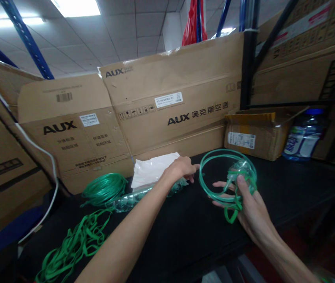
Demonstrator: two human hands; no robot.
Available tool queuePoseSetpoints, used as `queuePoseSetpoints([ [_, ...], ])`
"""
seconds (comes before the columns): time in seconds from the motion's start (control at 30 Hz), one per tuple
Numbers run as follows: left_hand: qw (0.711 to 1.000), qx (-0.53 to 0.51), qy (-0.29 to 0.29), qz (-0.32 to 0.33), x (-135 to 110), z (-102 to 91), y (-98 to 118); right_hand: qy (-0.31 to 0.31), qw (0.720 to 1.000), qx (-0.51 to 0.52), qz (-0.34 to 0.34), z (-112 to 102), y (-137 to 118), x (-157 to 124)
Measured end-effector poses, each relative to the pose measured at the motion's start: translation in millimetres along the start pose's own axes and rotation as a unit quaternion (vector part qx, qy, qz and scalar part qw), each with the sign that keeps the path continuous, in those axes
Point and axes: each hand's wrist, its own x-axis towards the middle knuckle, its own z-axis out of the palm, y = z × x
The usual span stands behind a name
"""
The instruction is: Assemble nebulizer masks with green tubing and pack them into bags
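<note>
My right hand is closed around a clear green-tinted mask with a coil of green tubing and a green strap hanging from it, held just above the black table. My left hand reaches forward with curled fingers. It rests on a row of clear masks lying on the table, beside a stack of white plastic bags.
A coil of green tubing and a heap of green straps lie at the left. Large AUX cardboard boxes wall the back. A small open carton and a water bottle stand at the right.
</note>
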Motion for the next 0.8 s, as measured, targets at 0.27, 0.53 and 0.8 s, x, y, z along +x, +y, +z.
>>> queuePoseSetpoints([
  [0.27, 0.947, -0.288, -0.062, 0.129, -21, 18.2, -14, 0.000, 0.999, -0.034, 0.034, -2, 2, 0],
  [0.53, 0.880, -0.423, -0.038, 0.211, -47, 32.7, -30, 0.004, 0.994, -0.070, 0.085, -1, -8, -3],
  [0.8, 0.903, -0.369, 0.055, 0.215, -50, 62.3, -35, -0.040, 0.993, -0.056, 0.092, -6, -4, -4],
])
